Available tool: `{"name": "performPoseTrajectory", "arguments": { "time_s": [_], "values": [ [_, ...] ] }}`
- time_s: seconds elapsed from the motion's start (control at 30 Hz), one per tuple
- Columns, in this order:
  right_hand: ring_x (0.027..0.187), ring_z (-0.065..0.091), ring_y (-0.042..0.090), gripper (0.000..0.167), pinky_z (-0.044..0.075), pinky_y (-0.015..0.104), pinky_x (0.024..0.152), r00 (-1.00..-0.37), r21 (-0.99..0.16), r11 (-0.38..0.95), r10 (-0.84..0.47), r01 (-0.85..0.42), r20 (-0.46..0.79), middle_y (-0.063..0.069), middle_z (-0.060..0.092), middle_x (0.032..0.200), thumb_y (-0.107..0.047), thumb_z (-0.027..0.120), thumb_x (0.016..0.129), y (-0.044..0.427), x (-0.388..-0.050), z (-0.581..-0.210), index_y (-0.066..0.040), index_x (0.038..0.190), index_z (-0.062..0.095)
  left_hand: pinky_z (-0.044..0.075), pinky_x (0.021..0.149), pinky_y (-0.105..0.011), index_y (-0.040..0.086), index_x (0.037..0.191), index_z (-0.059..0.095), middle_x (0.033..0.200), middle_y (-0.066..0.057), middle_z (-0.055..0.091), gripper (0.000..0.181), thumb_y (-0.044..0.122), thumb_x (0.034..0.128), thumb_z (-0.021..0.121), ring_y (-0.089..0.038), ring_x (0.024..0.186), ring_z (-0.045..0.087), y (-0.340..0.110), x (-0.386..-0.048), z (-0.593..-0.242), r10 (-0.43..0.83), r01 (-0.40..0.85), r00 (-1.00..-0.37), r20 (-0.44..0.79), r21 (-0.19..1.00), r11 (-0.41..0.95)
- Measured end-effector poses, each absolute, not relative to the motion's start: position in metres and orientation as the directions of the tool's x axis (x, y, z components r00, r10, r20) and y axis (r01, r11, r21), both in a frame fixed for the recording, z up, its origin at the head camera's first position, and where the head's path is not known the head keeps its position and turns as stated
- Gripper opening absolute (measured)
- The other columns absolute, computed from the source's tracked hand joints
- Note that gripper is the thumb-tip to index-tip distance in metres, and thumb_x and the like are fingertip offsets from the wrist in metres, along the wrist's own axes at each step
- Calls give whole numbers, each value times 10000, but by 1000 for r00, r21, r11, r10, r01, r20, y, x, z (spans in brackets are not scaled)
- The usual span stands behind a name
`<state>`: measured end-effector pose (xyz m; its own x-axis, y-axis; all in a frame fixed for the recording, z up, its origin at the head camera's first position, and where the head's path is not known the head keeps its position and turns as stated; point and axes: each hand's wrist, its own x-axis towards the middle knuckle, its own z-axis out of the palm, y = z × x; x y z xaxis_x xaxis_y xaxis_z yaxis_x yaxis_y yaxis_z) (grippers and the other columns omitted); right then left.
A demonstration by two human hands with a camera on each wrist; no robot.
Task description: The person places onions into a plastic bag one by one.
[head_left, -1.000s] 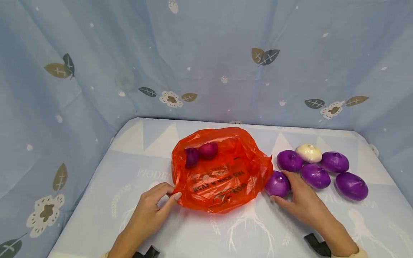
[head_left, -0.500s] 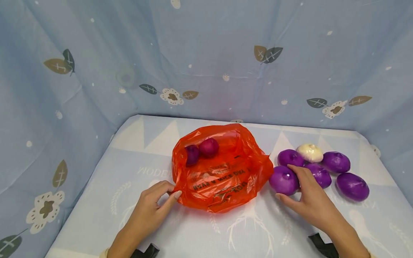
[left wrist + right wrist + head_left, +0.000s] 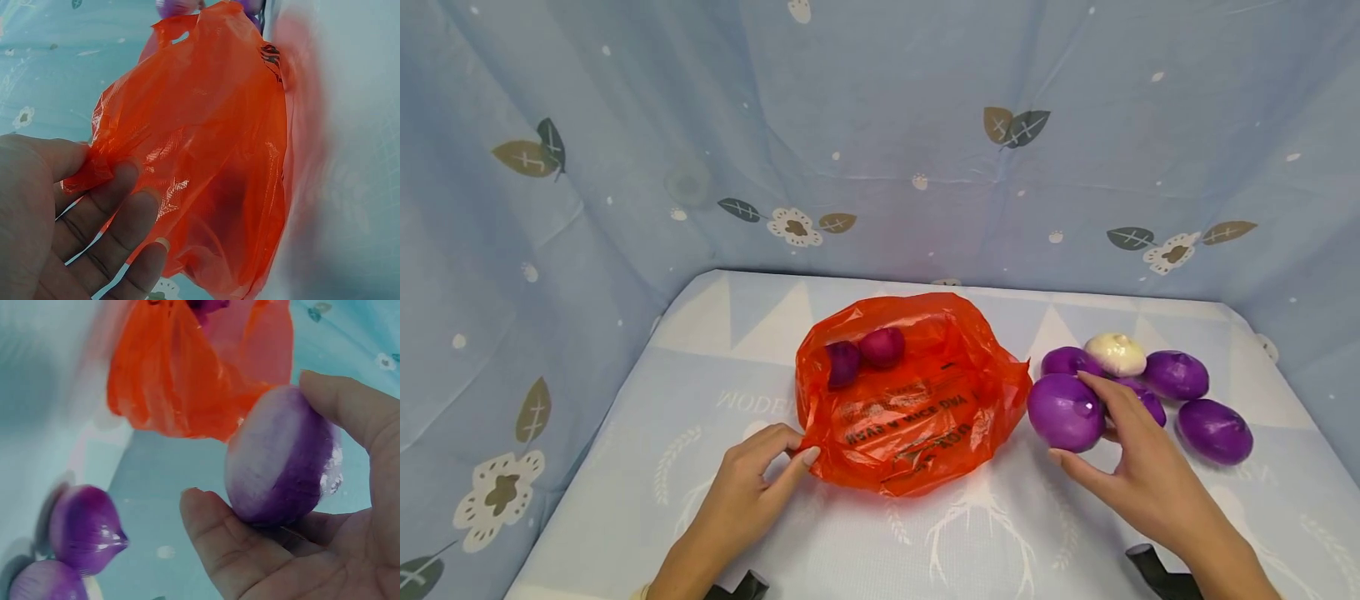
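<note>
An orange-red plastic bag point(image 3: 917, 442) with black print lies on the table, its mouth spread wide. Its near left rim is pinched between the thumb and fingers of my left hand point(image 3: 748, 479), also seen in the left wrist view on the bag point(image 3: 206, 125). Two purple onions point(image 3: 882, 347) sit inside at the back left. Just right of the bag, my right hand point(image 3: 1142, 467) grips a shiny purple onion point(image 3: 1066, 412), raised off the table. In the right wrist view, thumb and fingers curve round this onion point(image 3: 281, 456), which has a pale side.
To the right stand several more purple onions point(image 3: 1214, 432) and one white onion point(image 3: 1116, 356), grouped close together. The held onion and right hand partly cover two of them. A blue patterned curtain point(image 3: 887, 125) hangs behind the pale printed table point(image 3: 647, 533).
My right hand has lifted the purple onion off the table and drawn it slightly right and away from the bag's edge. The left hand keeps its hold on the rim, without visible movement.
</note>
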<state>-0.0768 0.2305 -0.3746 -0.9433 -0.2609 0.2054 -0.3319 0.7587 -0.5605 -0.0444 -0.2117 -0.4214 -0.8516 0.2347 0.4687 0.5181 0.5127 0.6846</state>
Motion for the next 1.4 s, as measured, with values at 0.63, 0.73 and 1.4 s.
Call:
{"name": "performPoseTrajectory", "arguments": {
  "time_s": [0.63, 0.73, 1.4],
  "values": [
    [1136, 680, 237, 933, 453, 51, 869, -921, -608, 692, -298, -389, 251, 103, 597, 1439, -302, 959, 777, 208, -67, -350, -198, 1557, 458, 530, 760, -211, 157, 965, 701, 920, 126, 653, 54, 157, 992, 747, -68, 839, 609, -212, -42, -421, 232, 515, -853, 467, 687, 513],
    [1129, 678, 177, 913, 480, 79, 870, -911, -613, 675, -315, -412, 265, 55, 628, 1410, -319, 958, 777, 201, -67, -351, -211, 1546, 477, 534, 748, -226, 167, 963, 696, 917, 127, 649, 67, 141, 984, 754, -67, 834, 605, -212, -42, -421, 232, 516, -853, 468, 687, 513],
    [1032, 617, 57, 876, 588, 325, 851, -822, -546, 626, -511, -557, 252, -84, 625, 1359, -454, 903, 816, 152, -76, -340, -202, 1542, 483, 528, 730, -242, 227, 972, 670, 907, 139, 629, 179, 81, 955, 772, -60, 829, 588, -211, -43, -421, 232, 511, -855, 464, 674, 534]
  ]
}}
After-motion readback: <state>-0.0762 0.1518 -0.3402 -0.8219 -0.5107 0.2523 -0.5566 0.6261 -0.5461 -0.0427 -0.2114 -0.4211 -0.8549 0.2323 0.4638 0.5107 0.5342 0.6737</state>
